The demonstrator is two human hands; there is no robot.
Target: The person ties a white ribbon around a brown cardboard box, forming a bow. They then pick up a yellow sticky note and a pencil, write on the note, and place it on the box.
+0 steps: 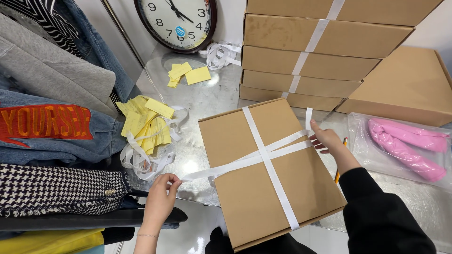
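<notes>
Cardboard box (263, 174) sits at the near edge of the shiny tabletop (207, 99), crossed by white ribbon (263, 157). Left hand (159, 200) pinches one ribbon end off the box's left side, its grip closed on it; right hand (329, 143) holds the other end at the box's right edge. Yellow slips (146, 124) lie left, stacked boxes (310, 51) behind, a pink bagged item (405, 146) right.
</notes>
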